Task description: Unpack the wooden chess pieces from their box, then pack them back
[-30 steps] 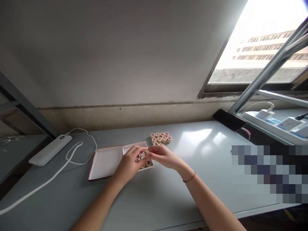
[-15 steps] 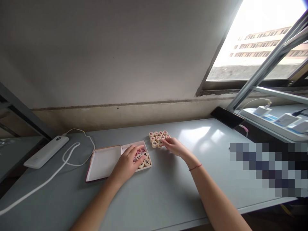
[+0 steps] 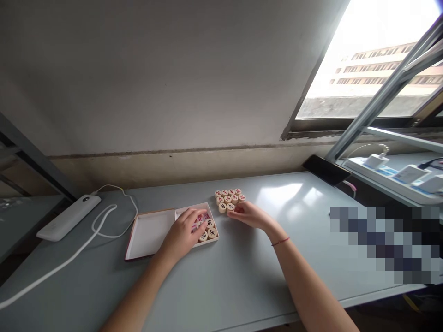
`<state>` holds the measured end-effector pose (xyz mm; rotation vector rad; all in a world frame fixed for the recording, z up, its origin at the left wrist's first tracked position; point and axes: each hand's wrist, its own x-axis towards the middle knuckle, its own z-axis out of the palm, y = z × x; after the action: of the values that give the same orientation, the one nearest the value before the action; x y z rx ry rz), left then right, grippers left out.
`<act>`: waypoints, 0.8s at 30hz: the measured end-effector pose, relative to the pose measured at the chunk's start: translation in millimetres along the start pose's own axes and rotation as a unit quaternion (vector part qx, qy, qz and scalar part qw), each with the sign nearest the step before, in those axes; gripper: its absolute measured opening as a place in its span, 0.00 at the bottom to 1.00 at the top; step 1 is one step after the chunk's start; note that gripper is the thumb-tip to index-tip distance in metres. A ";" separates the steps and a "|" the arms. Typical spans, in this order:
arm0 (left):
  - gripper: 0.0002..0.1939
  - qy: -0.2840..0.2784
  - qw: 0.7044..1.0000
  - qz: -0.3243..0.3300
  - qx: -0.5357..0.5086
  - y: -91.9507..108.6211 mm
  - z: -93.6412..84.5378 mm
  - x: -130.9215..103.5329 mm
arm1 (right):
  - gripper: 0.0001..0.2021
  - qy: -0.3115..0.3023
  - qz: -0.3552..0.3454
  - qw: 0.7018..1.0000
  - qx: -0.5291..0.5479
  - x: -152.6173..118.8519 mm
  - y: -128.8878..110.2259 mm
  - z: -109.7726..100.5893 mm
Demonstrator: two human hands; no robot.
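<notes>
Round wooden pieces with red and black characters stand in rows (image 3: 227,199) on the grey table. My right hand (image 3: 247,214) is at the front row's right end, its thumb and index finger pinched on a black-marked piece (image 3: 230,207). My left hand (image 3: 185,230) lies over an open white box (image 3: 213,239), fingers apart, partly hiding the contents. Several black-marked pieces (image 3: 212,232) lie inside the box, beside a pink and white printed item under my fingers. The box's lid (image 3: 148,234) is folded open to the left.
A white power bank (image 3: 69,217) with a white cable (image 3: 78,251) is at the left. A dark phone-like object (image 3: 325,169) leans at the back right, near a power strip (image 3: 387,173) with plugs and a metal frame.
My right hand has shifted slightly down, and the black-marked piece at its fingertips now shows more fully in the front row. My left hand has barely moved.
</notes>
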<state>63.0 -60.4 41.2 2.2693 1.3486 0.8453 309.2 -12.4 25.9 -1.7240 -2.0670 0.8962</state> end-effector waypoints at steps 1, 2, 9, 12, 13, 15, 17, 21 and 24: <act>0.13 0.000 1.000 0.000 0.001 -0.4 -0.1 0.0 | 0.18 0.012 -0.002 1.000 -0.024 -0.5 -1.7 1.5; 0.12 0.000 1.000 -0.001 0.002 -0.8 -0.1 0.0 | 0.17 0.026 -0.004 0.999 -0.044 -0.5 -3.0 3.5; 0.12 -0.002 1.000 0.000 0.020 -6.6 0.5 0.1 | 0.12 0.057 -0.004 0.993 -0.101 5.5 0.4 12.2; 0.12 -0.015 0.999 -0.001 0.043 -9.0 1.8 0.6 | 0.11 0.050 0.002 0.993 -0.108 3.3 -0.4 8.5; 0.13 -0.022 0.998 -0.005 0.058 -9.3 2.5 0.8 | 0.11 0.046 -0.001 0.993 -0.105 1.4 -2.5 6.8; 0.15 -0.039 0.994 -0.016 0.096 -8.5 4.3 0.9 | 0.09 0.035 -0.030 0.996 -0.074 -3.2 -9.5 4.5; 0.16 -0.058 0.988 -0.033 0.140 -5.8 6.2 0.9 | 0.05 0.007 -0.081 0.997 -0.012 -7.9 -19.1 5.3; 0.17 -0.089 0.974 -0.057 0.198 1.0 9.3 0.9 | 0.17 -0.066 -0.150 0.985 0.044 -12.7 -35.8 16.7; 0.17 -0.095 0.972 -0.063 0.208 2.8 9.7 0.8 | 0.19 -0.064 -0.167 0.984 0.023 -12.1 -40.4 25.5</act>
<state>71.6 -61.1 35.8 2.4532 1.6795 0.3113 265.7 -34.3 33.9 -1.2711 -2.3063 0.9556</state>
